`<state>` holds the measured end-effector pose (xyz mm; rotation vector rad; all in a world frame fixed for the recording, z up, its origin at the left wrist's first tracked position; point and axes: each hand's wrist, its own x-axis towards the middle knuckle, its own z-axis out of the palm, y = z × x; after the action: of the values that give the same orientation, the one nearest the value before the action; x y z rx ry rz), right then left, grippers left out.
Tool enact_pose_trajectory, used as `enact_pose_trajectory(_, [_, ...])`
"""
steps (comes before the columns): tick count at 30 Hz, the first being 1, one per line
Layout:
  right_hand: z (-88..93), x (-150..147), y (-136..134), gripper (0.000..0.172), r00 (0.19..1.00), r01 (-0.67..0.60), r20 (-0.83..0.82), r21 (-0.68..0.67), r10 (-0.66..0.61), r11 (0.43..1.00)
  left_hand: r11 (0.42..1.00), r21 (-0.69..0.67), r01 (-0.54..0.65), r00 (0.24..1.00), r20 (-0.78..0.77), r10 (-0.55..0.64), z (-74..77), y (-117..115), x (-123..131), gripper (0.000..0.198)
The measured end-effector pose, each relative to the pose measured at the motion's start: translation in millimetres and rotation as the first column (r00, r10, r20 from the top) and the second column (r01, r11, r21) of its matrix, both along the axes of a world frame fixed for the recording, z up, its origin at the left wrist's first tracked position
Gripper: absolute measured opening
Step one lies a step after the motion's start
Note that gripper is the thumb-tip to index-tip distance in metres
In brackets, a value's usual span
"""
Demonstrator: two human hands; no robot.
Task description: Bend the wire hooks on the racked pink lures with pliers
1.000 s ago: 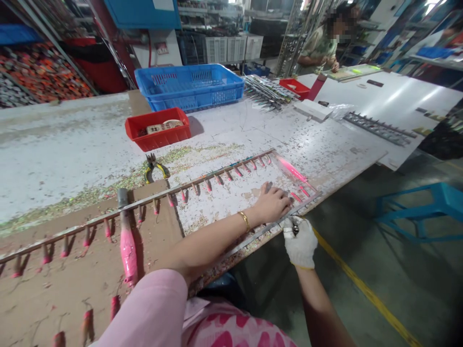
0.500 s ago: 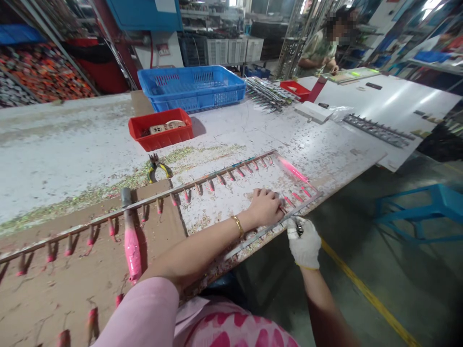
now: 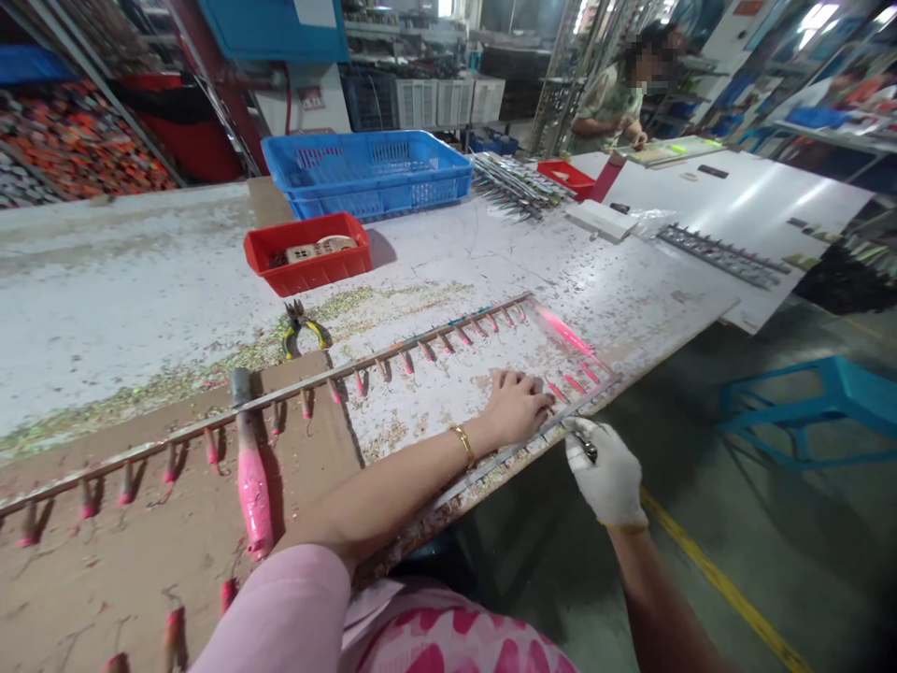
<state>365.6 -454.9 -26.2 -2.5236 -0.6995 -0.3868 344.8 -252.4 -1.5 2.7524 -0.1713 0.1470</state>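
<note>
My left hand (image 3: 515,408), bare with a gold bangle, lies flat on a speckled white board (image 3: 448,411), holding nothing, just above a long metal strip (image 3: 505,458). My right hand (image 3: 606,475) wears a white glove and grips a small dark metal tool (image 3: 586,448) close to that strip. Pink lure bodies (image 3: 462,335) hang in a row from a metal rack bar (image 3: 434,350), which runs past my left forearm. One larger pink lure (image 3: 252,488) lies on a brown board (image 3: 140,561).
Yellow-handled pliers (image 3: 301,329) lie beyond the rack. Behind them stand a red tray (image 3: 308,277) and a blue plastic basket (image 3: 364,178). Another person (image 3: 609,103) works at the far table. A blue metal stand (image 3: 791,411) sits on the floor at right.
My gloved right hand has shifted rightward along the metal strip, and my left hand has eased slightly left. The tool stays in the glove.
</note>
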Motion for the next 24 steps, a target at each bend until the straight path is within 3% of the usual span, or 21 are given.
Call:
enact_pose_trajectory(4, [-0.5,2.5,-2.0,0.031,0.996,-0.087,0.007,-0.035,0.087,0.996,1.0,-0.018,-0.006,1.0,0.016,0.006,-2.5,0.0,-0.4,0.031])
enact_pose_trajectory(9, [0.0,9.2,-4.6,0.031,0.999,-0.032,0.042,-0.049,0.035,0.998,0.999,-0.034,-0.01,1.0,0.008,0.01,-3.2,0.2,-0.4,0.031])
enact_pose_trajectory(13, [1.0,8.5,-6.9,0.034,0.993,-0.104,0.045,-0.1,0.109,0.989,1.0,-0.029,-0.007,1.0,0.016,0.008,-3.9,0.9,-0.8,0.029])
enact_pose_trajectory(17, [-0.7,9.2,-9.1,0.033,0.998,-0.004,0.068,-0.132,0.013,0.991,0.999,-0.04,-0.003,0.999,0.037,0.005,-6.4,1.2,-0.7,0.03])
enact_pose_trajectory(21, [-1.4,9.0,-8.6,0.035,0.994,-0.085,0.059,-0.124,0.093,0.989,0.999,-0.034,-0.001,0.999,0.033,0.002,-6.2,1.4,-0.5,0.029])
enact_pose_trajectory(24, [-0.8,9.3,-8.0,0.032,0.995,-0.033,0.086,-0.16,0.048,0.987,1.0,-0.023,0.0,1.0,0.021,0.001,-4.2,1.7,-0.7,0.03])
